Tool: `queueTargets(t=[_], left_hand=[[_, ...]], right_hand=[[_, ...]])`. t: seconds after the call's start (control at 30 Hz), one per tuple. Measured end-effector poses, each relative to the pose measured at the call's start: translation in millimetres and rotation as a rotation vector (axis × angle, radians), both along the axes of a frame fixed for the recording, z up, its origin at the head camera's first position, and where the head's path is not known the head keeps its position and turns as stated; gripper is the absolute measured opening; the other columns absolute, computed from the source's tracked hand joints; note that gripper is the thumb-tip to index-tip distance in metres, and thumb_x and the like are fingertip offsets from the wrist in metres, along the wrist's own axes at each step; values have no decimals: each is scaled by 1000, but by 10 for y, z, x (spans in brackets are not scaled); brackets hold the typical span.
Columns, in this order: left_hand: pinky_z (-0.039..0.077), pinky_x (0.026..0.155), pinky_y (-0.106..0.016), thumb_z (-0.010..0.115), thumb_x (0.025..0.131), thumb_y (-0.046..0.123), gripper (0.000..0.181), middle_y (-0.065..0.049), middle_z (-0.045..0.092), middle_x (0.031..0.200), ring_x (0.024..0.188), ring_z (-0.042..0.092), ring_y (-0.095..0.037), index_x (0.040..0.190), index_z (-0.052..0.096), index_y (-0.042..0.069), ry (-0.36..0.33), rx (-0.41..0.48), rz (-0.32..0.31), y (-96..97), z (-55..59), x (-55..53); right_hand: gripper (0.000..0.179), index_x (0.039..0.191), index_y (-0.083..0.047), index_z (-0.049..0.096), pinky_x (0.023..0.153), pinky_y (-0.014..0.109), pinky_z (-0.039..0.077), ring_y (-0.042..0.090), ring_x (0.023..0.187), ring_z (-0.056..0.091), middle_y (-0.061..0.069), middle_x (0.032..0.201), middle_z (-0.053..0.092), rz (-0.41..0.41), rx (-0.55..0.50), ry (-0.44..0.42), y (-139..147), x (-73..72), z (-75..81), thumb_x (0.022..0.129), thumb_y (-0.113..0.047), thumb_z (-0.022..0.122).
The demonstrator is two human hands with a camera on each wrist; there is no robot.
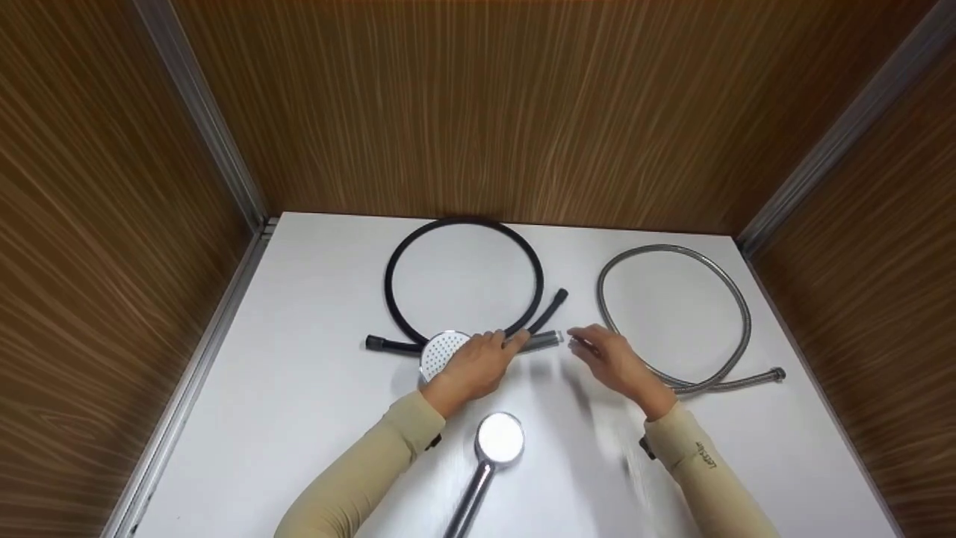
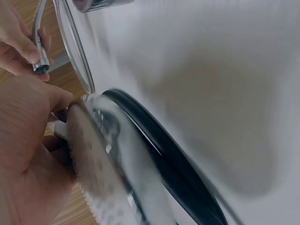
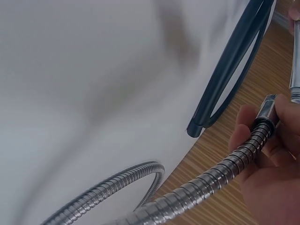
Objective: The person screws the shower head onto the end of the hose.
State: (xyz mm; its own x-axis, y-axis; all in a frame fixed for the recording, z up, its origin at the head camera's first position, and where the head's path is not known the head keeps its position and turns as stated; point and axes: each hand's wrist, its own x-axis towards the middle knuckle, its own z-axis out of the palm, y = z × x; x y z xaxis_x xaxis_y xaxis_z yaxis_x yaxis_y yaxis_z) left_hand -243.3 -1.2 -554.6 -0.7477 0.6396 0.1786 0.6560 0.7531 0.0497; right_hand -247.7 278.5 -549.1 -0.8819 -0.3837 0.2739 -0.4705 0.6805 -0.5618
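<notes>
My left hand (image 1: 474, 370) grips a chrome shower head (image 1: 441, 354) by its handle, with the perforated spray face turned up toward the head camera. The handle's threaded end (image 1: 556, 338) points right, toward my right hand (image 1: 612, 362). In the right wrist view, fingers and thumb of the right hand pinch the metal end fitting (image 3: 267, 110) of a silver flexible shower hose (image 3: 229, 169). A small gap separates this fitting from the handle's threaded end. The rest of the silver hose lies coiled on the table at the right.
A black shower hose (image 1: 539, 276) lies in a loop on the white table (image 1: 314, 299), behind the left hand. Nearer the front lies a second chrome shower head (image 1: 500, 439), its handle toward me. Wood-grain panels (image 1: 478, 104) enclose the table at the back and sides.
</notes>
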Motion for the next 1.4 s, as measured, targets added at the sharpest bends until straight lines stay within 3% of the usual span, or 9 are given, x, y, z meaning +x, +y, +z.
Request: queueTargets(t=[0.17, 0.43, 0.83, 1.4], left_hand=[[58, 81, -40, 56, 108, 21, 49, -12, 66, 106, 88, 66, -27, 154, 41, 17, -19, -8, -4, -6, 18, -5], [58, 85, -39, 52, 111, 32, 44, -11, 67, 108, 92, 67, -26, 152, 46, 17, -17, -22, -15, -29, 79, -3], [56, 81, -36, 56, 108, 34, 35, -8, 66, 100, 89, 66, -24, 139, 52, 17, 50, 8, -36, -93, 114, 21], [55, 79, -34, 60, 106, 31, 31, -6, 66, 96, 86, 66, -22, 133, 53, 19, 160, -21, -33, -96, 174, 70]], right_hand=[[28, 125, 1, 73, 73, 29, 53, 10, 80, 60, 7, 99, 73, 36, -24, 13, -19, 20, 14, 98, -3, 71], [36, 135, 3, 65, 80, 34, 60, 19, 90, 71, 12, 109, 76, 62, -48, -1, -69, 67, 64, 100, -4, 69], [27, 123, -2, 70, 83, 39, 61, 19, 94, 73, 10, 111, 77, 47, -25, 10, -150, 127, 139, 97, -9, 74], [27, 119, -2, 74, 70, 31, 55, 17, 83, 68, 10, 105, 77, 87, 14, 76, -179, 142, 172, 94, -10, 78]])
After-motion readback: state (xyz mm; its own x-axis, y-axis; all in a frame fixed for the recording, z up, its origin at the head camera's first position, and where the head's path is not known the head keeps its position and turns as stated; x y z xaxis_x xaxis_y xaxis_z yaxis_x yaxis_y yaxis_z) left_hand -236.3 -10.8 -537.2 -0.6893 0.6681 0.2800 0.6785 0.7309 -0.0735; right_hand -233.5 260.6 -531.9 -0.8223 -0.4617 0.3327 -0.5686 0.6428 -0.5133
